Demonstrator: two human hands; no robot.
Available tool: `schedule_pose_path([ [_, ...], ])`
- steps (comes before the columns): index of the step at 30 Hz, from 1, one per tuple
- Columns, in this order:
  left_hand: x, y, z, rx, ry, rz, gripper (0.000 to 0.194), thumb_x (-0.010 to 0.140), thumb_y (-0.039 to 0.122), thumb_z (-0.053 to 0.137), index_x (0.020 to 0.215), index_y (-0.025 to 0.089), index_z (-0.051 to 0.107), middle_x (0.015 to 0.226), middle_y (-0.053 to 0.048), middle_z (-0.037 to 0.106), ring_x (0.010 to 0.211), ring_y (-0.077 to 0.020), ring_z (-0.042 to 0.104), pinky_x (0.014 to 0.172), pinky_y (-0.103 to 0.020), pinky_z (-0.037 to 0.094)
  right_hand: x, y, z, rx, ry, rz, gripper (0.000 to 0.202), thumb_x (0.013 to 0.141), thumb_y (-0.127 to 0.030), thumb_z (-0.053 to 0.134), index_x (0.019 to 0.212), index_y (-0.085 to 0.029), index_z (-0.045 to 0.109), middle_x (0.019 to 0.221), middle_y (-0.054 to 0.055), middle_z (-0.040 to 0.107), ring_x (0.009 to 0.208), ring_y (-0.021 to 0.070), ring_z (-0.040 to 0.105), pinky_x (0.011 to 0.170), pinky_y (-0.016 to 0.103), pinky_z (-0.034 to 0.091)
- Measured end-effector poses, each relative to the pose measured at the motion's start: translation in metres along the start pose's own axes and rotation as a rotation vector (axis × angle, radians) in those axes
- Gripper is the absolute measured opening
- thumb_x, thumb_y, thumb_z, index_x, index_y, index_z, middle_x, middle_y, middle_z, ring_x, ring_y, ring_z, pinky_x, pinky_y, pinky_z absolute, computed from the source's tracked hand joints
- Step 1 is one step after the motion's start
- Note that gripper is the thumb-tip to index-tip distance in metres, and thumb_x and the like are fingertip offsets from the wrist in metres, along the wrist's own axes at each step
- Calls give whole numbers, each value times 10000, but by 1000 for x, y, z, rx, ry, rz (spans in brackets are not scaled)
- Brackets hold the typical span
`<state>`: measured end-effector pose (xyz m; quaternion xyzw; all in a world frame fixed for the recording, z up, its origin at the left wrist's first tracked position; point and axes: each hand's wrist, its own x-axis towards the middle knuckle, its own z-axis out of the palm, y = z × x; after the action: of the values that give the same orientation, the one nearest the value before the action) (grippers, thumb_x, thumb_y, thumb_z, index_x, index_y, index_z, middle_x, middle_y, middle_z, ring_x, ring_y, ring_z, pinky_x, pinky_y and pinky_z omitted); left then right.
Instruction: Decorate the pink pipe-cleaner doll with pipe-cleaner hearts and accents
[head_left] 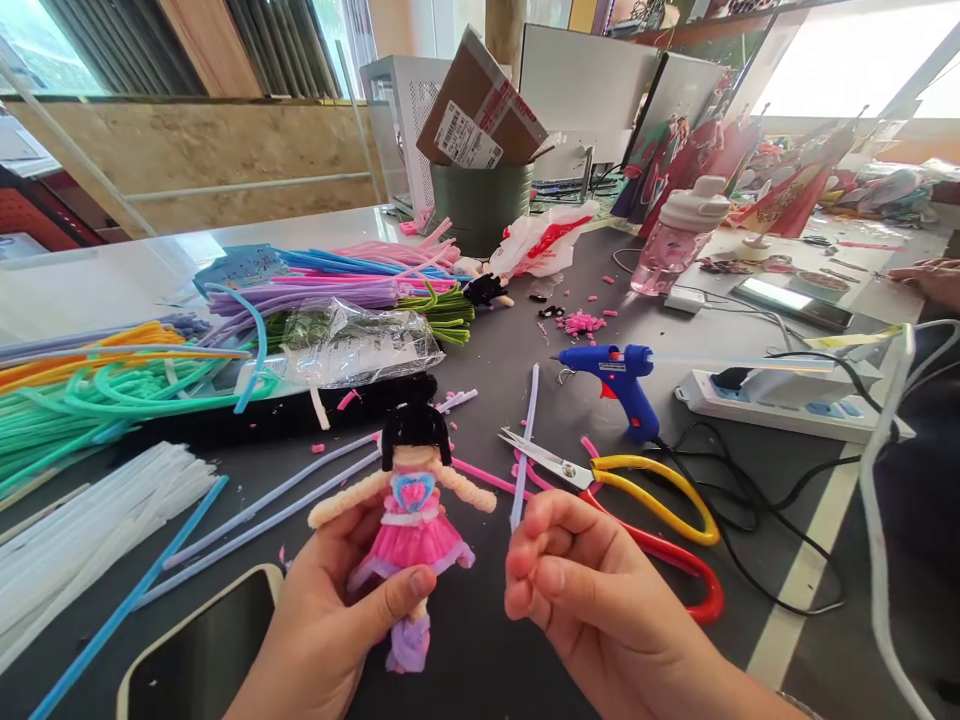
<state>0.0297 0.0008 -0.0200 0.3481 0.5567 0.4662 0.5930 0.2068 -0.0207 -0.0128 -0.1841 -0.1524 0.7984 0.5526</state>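
A small pipe-cleaner doll [411, 530] with black hair, peach arms and a pink dress edged in lavender stands upright in my left hand [330, 590]. The thumb lies across its skirt and legs. Beside it, my right hand [577, 580] is closed in a loose pinch; anything between the fingertips is too small to make out. A lavender pipe cleaner [528, 430] reaches down to those fingertips; whether they touch it I cannot tell. Just beyond that hand lie scissors [570, 470] with yellow and red handles, their blades slightly apart. A blue glue gun [611, 375] rests behind them.
Bundles of coloured pipe cleaners [322, 280] fill the left side, with white ones [97, 540] nearer. A phone [202, 650] lies at front left. Right are a power strip [780, 405], cables and a pink bottle [679, 235]. Another person's hand [930, 280] shows at the right edge.
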Motion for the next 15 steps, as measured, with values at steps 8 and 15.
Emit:
schedule_pose_path([
  [8,2,-8,-7,196,-22,102,590,579,358,900,1113,247,675,1165,-60,756,1065,-265,711,804,-245,612,2,2,-4,-68,-29,88,168,731,-133,846,861,-201,763,857,-11,806,758,88,763,724,139,596],
  [15,2,-18,-11,362,-39,185,551,656,443,843,1150,252,691,1159,-66,761,1063,-258,717,855,-255,600,-2,3,-9,-77,-61,145,175,783,-148,809,938,-211,757,949,7,801,859,110,761,780,164,592],
])
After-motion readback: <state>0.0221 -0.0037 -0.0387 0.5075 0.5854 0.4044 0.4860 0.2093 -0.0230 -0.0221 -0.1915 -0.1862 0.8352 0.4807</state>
